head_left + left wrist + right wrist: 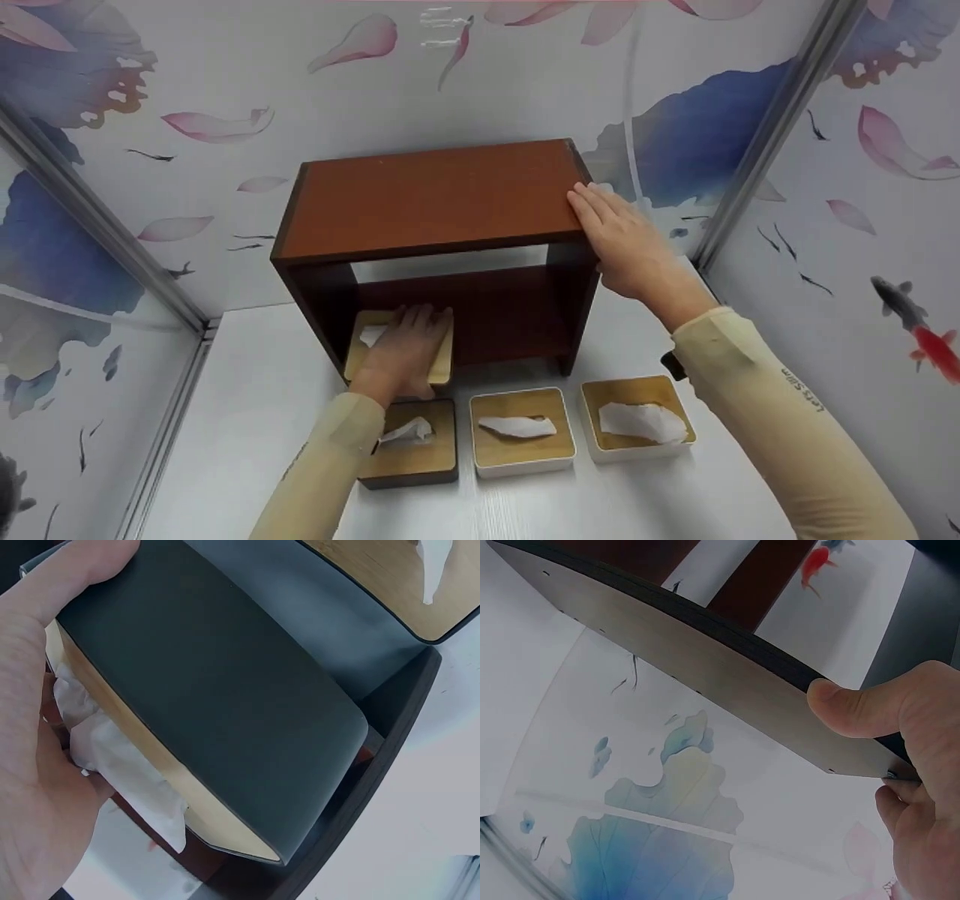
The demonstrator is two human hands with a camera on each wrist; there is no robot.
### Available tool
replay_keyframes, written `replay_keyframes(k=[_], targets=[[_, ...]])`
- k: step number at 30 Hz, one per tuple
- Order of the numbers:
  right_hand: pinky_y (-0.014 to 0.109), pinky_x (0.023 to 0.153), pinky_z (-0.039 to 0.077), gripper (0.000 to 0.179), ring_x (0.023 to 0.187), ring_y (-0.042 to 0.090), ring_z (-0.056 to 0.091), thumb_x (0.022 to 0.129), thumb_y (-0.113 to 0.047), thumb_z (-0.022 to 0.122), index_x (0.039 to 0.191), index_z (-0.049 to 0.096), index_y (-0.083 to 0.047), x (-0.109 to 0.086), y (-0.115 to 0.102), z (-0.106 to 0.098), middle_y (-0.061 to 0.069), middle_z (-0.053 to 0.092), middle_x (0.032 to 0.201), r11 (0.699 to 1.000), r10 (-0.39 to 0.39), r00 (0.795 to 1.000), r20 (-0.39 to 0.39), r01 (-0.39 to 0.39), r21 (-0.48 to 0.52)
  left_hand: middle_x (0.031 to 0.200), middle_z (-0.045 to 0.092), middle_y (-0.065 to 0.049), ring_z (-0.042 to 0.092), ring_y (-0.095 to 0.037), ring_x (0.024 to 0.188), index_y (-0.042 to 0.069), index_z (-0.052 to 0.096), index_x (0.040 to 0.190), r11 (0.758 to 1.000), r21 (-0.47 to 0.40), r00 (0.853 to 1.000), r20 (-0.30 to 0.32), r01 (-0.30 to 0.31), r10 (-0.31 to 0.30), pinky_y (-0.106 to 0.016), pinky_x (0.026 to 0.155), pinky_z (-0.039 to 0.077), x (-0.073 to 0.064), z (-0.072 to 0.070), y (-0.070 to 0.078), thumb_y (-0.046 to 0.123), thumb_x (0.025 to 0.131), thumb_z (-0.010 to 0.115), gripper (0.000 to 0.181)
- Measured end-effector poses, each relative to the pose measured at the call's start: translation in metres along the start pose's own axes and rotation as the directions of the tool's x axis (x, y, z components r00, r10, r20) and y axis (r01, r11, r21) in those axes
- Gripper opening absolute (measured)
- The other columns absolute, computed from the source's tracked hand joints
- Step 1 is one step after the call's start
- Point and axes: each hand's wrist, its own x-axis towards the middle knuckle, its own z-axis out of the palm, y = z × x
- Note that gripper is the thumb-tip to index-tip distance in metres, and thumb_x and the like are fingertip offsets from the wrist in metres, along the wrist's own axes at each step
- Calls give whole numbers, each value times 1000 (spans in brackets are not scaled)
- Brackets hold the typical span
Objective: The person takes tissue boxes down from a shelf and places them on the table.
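Note:
My left hand (401,356) grips a dark-sided tissue box (214,694) with a light wooden lid, inside the left end of a brown open shelf unit (435,202). In the left wrist view the thumb lies on the box's dark side and the fingers reach over the lid, beside a white tissue (120,750). The fingers are partly hidden there. My right hand (626,244) holds the shelf unit's upper right corner. In the right wrist view its thumb presses the dark front edge while other fingers curl behind the side panel (727,690).
In front of the shelf unit stand a dark tissue box (439,450), a white-sided one (523,454) and another white-sided one (637,390), each with a tissue sticking out. Printed panels (480,90) enclose the white table (247,420) at the back and sides.

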Motion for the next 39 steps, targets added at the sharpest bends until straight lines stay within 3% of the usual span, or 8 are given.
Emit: replay_keyframes(k=[10, 19, 29, 39], targets=[[49, 122, 21, 102, 149, 37, 22, 68, 6, 78, 153, 22, 0, 2, 1, 1, 20, 24, 160, 1000, 11, 1000, 4, -11, -6, 151, 38, -18, 35, -35, 142, 11, 20, 155, 998, 33, 997, -48, -55, 57, -50, 118, 31, -18, -9, 10, 52, 55, 88, 127], [51, 121, 23, 95, 146, 40, 27, 68, 9, 73, 151, 26, 3, 0, 3, 2, 23, 29, 157, 1000, -11, 999, -51, 12, 7, 155, 32, -18, 30, -33, 145, 14, 15, 156, 998, 29, 999, 20, -49, 48, -49, 119, 28, -32, -18, 12, 66, 56, 84, 133], [49, 122, 21, 99, 147, 38, 25, 68, 9, 74, 152, 22, 3, 2, -1, 1, 23, 26, 158, 1000, -12, 1000, -20, 12, 3, 154, 35, -18, 33, -33, 144, 13, 16, 156, 998, -3, 998, -4, -67, 67, -49, 118, 30, -56, -20, 9, 69, 55, 82, 134], [48, 123, 20, 95, 147, 38, 26, 67, 11, 70, 151, 25, 5, 3, 2, 2, 24, 28, 157, 1000, -27, 999, -42, 27, 3, 153, 35, -17, 35, -33, 142, 15, 19, 155, 998, -46, 999, -12, -48, 47, -49, 118, 32, -82, -22, 7, 62, 55, 86, 129]])
